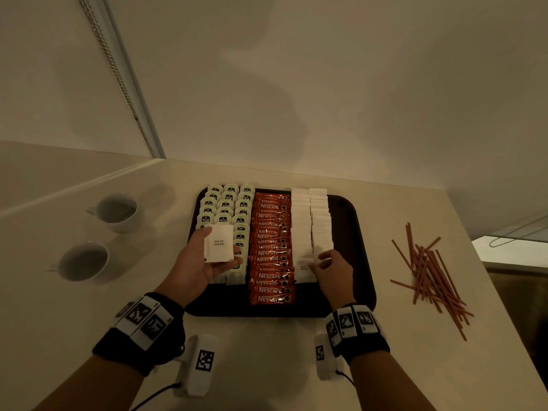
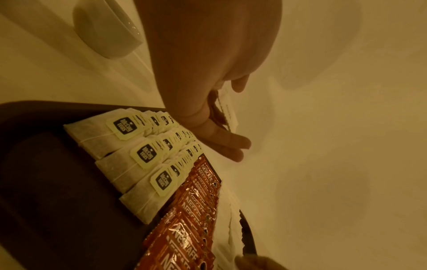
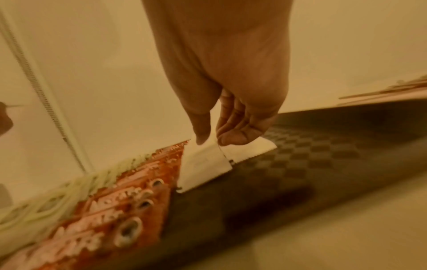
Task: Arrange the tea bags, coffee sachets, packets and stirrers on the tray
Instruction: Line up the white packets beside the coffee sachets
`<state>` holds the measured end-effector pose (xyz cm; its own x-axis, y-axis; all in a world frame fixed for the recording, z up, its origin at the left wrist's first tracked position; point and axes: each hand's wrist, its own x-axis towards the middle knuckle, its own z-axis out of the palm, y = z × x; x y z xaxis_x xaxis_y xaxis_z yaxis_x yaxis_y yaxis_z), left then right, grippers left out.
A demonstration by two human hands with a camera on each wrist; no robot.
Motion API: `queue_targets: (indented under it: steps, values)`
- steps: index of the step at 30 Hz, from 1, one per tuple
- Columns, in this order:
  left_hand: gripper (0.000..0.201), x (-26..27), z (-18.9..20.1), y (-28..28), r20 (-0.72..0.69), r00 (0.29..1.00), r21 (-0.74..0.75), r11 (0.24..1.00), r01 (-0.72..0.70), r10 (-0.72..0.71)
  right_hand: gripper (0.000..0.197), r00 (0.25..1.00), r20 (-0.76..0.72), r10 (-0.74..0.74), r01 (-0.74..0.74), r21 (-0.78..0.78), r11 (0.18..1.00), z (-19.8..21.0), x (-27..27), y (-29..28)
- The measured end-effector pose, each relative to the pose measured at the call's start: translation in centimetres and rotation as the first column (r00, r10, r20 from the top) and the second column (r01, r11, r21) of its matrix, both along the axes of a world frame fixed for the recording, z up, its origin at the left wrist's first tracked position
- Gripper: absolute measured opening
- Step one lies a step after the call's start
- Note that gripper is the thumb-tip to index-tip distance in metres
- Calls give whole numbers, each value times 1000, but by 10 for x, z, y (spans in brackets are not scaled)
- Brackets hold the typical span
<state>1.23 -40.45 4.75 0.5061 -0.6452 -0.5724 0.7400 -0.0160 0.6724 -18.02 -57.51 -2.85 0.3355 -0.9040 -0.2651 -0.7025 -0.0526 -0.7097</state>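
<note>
From the head view, the dark tray (image 1: 353,221) on the counter (image 1: 267,351) carries rows of tea bags (image 1: 225,203), red coffee sachets (image 1: 271,250) and white sugar packets (image 1: 311,221). The left hand (image 1: 201,259) holds a stack of sugar packets (image 1: 218,244) between thumb and fingers. The right hand (image 1: 333,271) pinches a packet at the near end of the rows. Stirrers (image 1: 430,274) lie loose right of the tray; two cups (image 1: 117,212) stand left.

The left wrist view shows fingers (image 2: 228,142) extended under the stack, above the tea bags.

The right wrist view, blurred, shows thumb and fingers (image 3: 235,135) on the white packets.

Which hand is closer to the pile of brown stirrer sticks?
The right hand. It is on the tray's white sugar packets, nearest the pile of thin brown stirrer sticks. The left hand is across the tray.
</note>
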Motion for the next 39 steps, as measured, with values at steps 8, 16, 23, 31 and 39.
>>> queue_targets:
  steps: [8, 16, 23, 31, 39]
  values:
    - [26, -18, 9, -13, 149, 946, 64, 958, 281, -287, 28, 814, 430, 390, -451, 44, 892, 68, 59, 36]
    - [20, -16, 9, -14, 363, 835, 225, 909, 352, -413, 18, 806, 514, 294, -354, 20, 935, 74, 68, 29]
    - [18, -21, 7, -18, 505, 762, 273, 913, 304, -405, 6, 823, 531, 201, -335, 168, 927, 69, 46, 33]
    - [17, 15, -4, 47, 447, 833, 281, 935, 217, -328, 17, 961, 226, -158, 117, 184, 976, 30, -30, -31]
    - [22, 49, -55, 152, 385, 883, 431, 898, 86, -269, 24, 994, -94, -54, 58, 44, 997, -7, -50, -27]
